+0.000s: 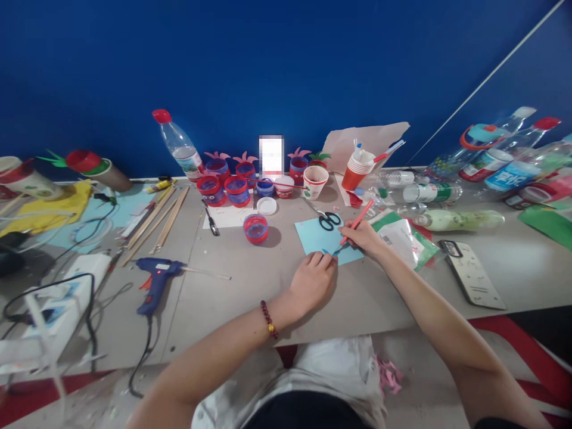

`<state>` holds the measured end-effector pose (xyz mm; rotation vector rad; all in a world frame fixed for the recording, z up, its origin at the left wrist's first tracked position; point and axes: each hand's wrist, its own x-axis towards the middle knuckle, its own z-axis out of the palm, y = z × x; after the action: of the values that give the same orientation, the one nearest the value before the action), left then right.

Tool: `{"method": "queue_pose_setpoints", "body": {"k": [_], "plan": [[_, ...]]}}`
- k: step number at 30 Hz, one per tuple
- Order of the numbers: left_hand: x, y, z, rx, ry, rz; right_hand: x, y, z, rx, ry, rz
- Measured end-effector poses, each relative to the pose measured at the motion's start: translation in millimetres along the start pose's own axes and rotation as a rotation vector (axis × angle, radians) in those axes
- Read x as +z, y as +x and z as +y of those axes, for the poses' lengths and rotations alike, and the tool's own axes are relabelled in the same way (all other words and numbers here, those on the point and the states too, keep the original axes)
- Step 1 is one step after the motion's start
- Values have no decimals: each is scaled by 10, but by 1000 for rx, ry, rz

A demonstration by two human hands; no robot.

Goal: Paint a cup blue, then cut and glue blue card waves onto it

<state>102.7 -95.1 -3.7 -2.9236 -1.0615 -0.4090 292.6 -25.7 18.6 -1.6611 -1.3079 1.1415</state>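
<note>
Head view: the blue paper (308, 233) lies on the table (232, 322) in front of the person. Its lower edge is partly covered by the left hand (314, 279) and its right part by the right hand (364, 237).

Right hand: thumb and fingers pinch a red pen (358, 219), held tilted, lower end toward the paper. The tip is too small to make out; contact with the paper cannot be confirmed. A small darker blue shape (338, 250) shows between the hands; its outline is unclear.

Left hand: palm down, fingers close together and bent, fingertips at the paper's lower edge. The underside is hidden; whether it pinches anything cannot be told. A bead bracelet (269, 320) circles the wrist.

Scissors (329, 221) rest with their handles on the upper part of the paper. To the right, a plastic packet (404, 241) is partly covered by the right forearm. A phone (472, 274) lies farther right.

Behind the paper stand red-and-blue cups (236, 192), some overlapping others. A pixelated patch (271, 156) obscures whatever is behind it. To the left lies a glue gun (157, 280). The power strip (67, 310) is blurred and cut off by the left edge.
</note>
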Motion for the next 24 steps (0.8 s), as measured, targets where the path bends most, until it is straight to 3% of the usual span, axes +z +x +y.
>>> {"method": "queue_pose_setpoints", "body": {"k": [24], "plan": [[-15,-1,20,-6,-4,5,-5,-143,86,33,-7,171]]}}
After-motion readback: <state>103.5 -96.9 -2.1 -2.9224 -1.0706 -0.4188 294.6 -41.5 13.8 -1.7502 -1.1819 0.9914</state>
